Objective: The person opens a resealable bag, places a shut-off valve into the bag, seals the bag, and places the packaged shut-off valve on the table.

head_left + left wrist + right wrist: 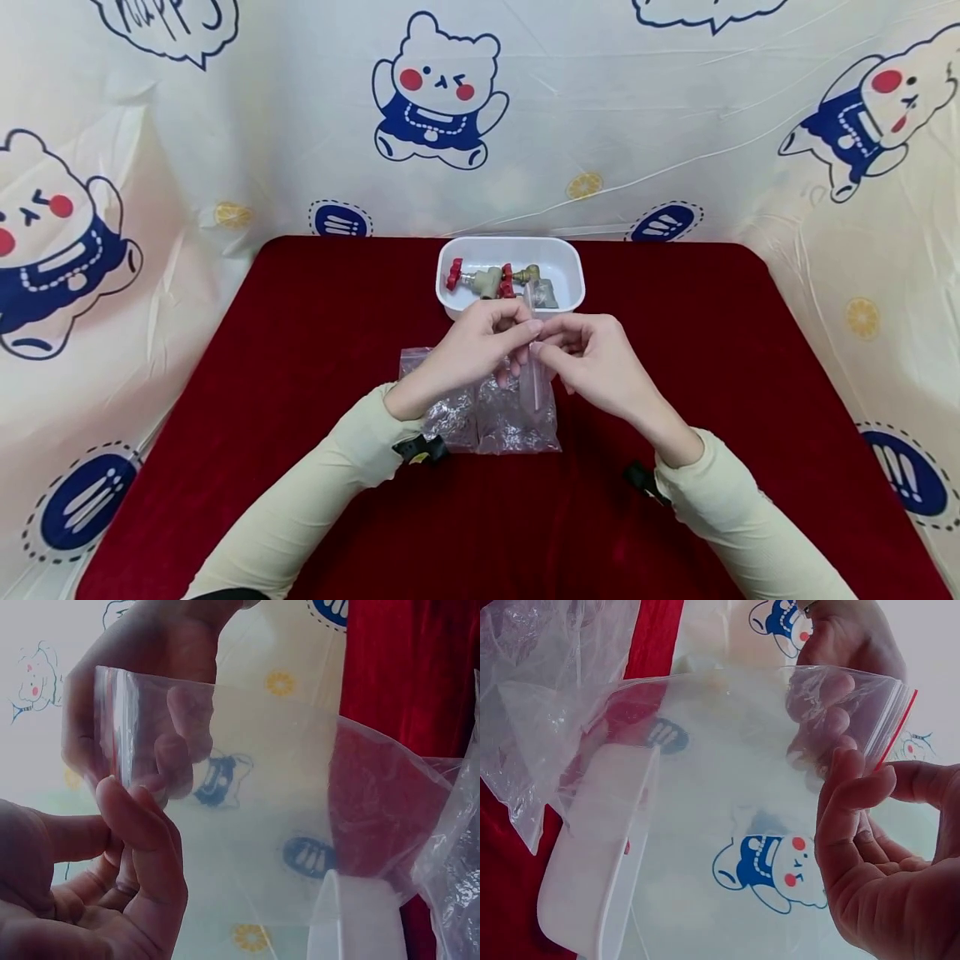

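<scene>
Both hands hold up a clear zip-lock bag (534, 390) by its zip edge, over the table in front of the tray. My left hand (472, 343) pinches the zip edge between thumb and fingers. Close beside it, my right hand (603, 367) pinches the same edge, fingertips nearly meeting the left ones. In the left wrist view the bag (259, 787) hangs flat and see-through. The right wrist view shows a red line along the zip of the bag (705, 735); nothing shows inside it.
Two crinkled clear bags (453, 421) lie side by side on the dark red tablecloth (315, 333) under the hands. Behind them stands a white tray (573, 271) with several valves (487, 282), some red-handled, inside. Printed cloth hangs at the back and sides.
</scene>
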### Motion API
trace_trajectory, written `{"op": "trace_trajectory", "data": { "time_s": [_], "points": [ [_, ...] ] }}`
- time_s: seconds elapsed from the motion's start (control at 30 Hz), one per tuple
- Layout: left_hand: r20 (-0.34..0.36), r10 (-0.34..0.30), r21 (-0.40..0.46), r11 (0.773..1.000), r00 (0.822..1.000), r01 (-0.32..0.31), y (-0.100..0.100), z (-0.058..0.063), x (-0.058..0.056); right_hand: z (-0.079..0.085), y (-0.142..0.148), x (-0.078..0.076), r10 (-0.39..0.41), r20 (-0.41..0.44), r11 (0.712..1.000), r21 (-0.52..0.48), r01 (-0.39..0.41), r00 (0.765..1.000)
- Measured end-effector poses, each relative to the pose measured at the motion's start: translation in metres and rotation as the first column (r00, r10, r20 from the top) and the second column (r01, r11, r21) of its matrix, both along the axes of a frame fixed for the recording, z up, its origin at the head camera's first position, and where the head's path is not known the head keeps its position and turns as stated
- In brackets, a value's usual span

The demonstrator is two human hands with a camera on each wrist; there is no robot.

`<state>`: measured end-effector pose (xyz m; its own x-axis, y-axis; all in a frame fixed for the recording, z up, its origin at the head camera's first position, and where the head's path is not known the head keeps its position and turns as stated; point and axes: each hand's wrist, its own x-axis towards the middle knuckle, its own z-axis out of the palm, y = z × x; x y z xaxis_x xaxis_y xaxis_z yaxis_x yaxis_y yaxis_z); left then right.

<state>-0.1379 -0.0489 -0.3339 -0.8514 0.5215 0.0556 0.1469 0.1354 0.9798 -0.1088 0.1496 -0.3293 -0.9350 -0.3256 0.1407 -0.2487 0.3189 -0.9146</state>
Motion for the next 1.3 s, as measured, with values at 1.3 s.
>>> {"op": "trace_trajectory", "data": {
  "time_s": [1.3],
  "points": [
    [0.02, -0.069, -0.231, 0.97, 0.997, 0.072, -0.013, 0.001, 0.002, -0.013, -0.003, -0.008, 0.041, 0.067, 0.995, 0.09, -0.047, 0.997]
  ]
}}
